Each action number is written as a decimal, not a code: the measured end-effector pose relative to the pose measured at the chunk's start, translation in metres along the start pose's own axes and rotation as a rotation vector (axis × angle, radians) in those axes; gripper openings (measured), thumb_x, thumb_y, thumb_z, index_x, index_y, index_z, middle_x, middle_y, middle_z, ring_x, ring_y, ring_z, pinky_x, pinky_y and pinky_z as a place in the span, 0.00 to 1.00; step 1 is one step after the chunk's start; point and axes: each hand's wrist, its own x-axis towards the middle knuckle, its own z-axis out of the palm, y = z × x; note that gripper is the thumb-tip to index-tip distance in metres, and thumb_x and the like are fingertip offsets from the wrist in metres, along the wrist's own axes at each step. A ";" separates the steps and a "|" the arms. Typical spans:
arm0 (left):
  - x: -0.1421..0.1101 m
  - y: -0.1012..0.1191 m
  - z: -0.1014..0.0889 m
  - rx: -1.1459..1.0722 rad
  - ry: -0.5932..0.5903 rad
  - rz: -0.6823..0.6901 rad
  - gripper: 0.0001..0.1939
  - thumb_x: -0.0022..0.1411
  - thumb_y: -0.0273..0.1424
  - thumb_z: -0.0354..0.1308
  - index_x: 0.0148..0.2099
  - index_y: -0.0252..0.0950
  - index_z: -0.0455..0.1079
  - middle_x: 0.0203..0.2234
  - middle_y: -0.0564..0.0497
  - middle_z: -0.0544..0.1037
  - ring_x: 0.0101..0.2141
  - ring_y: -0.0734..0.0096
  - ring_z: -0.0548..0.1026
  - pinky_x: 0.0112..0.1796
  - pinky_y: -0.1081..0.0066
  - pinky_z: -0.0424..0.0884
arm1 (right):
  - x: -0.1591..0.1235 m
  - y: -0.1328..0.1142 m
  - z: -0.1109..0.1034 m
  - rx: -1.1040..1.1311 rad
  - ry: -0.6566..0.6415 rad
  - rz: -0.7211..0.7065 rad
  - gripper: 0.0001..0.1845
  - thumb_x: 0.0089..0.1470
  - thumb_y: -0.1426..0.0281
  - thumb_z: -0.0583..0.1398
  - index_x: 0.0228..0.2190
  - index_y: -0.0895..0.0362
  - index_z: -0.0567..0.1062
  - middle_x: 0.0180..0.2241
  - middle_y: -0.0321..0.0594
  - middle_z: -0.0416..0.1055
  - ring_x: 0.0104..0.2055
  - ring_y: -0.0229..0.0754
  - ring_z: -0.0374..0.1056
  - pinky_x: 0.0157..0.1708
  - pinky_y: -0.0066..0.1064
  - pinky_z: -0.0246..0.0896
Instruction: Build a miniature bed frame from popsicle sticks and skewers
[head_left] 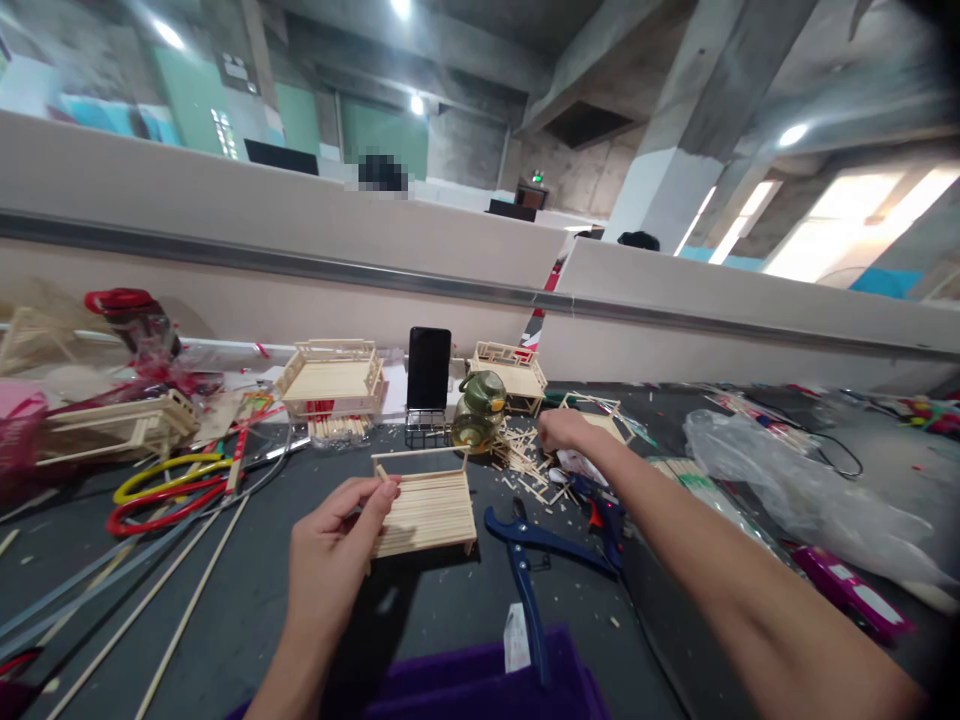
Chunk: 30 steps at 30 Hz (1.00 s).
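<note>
My left hand [337, 540] pinches a short wooden stick [387, 477] at the left edge of a small wooden bed model [427, 505] that stands on the dark table [225, 600]. My right hand [564, 430] reaches far forward with its fingers closed into a pile of short stick pieces [525, 465]. What those fingers hold is hidden. Blue cutting pliers [525, 545] lie just right of the bed model.
Other stick models [334, 378] stand at the back, with a black phone on a stand [428, 372] and a green glass teapot [480, 408]. Red and yellow loops [169, 490] and long thin sticks lie left. A clear plastic bag [787, 480] lies right. A purple cloth [465, 685] is near me.
</note>
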 end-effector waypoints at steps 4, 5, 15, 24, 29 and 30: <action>0.001 -0.001 0.000 0.010 0.009 0.005 0.10 0.54 0.40 0.64 0.33 0.38 0.79 0.27 0.53 0.76 0.30 0.70 0.70 0.31 0.75 0.64 | 0.006 -0.003 0.012 -0.059 -0.066 0.000 0.16 0.57 0.65 0.62 0.45 0.59 0.73 0.47 0.45 0.71 0.47 0.46 0.70 0.45 0.41 0.67; 0.001 -0.002 0.000 0.007 0.007 0.001 0.11 0.54 0.40 0.64 0.33 0.38 0.78 0.27 0.53 0.76 0.30 0.70 0.69 0.31 0.75 0.63 | 0.007 -0.004 0.014 -0.063 -0.073 0.000 0.17 0.59 0.64 0.61 0.48 0.59 0.71 0.48 0.44 0.70 0.47 0.46 0.69 0.45 0.42 0.67; 0.002 0.000 -0.001 -0.098 -0.066 -0.100 0.14 0.54 0.42 0.64 0.34 0.36 0.79 0.26 0.51 0.76 0.29 0.71 0.69 0.27 0.77 0.65 | -0.026 -0.004 -0.025 0.168 0.114 -0.011 0.04 0.50 0.75 0.63 0.31 0.61 0.79 0.36 0.49 0.77 0.42 0.50 0.73 0.36 0.32 0.63; -0.004 0.004 0.007 -0.351 -0.354 -0.330 0.16 0.54 0.41 0.65 0.36 0.33 0.80 0.27 0.46 0.79 0.27 0.70 0.71 0.25 0.75 0.68 | -0.129 -0.103 -0.039 1.465 0.069 -0.503 0.10 0.48 0.62 0.64 0.26 0.56 0.76 0.22 0.34 0.72 0.20 0.32 0.62 0.17 0.23 0.47; -0.006 0.004 0.008 -0.405 -0.497 -0.376 0.15 0.55 0.41 0.64 0.32 0.32 0.79 0.26 0.45 0.78 0.26 0.71 0.71 0.26 0.74 0.68 | -0.123 -0.145 -0.029 1.553 0.011 -0.538 0.12 0.45 0.61 0.67 0.23 0.58 0.77 0.19 0.32 0.69 0.20 0.31 0.58 0.20 0.24 0.48; -0.006 0.004 0.007 -0.410 -0.510 -0.378 0.15 0.55 0.41 0.63 0.31 0.32 0.78 0.26 0.45 0.78 0.26 0.71 0.71 0.26 0.74 0.68 | -0.121 -0.147 -0.029 1.551 -0.006 -0.545 0.12 0.44 0.61 0.67 0.23 0.58 0.77 0.19 0.33 0.70 0.20 0.31 0.59 0.21 0.24 0.49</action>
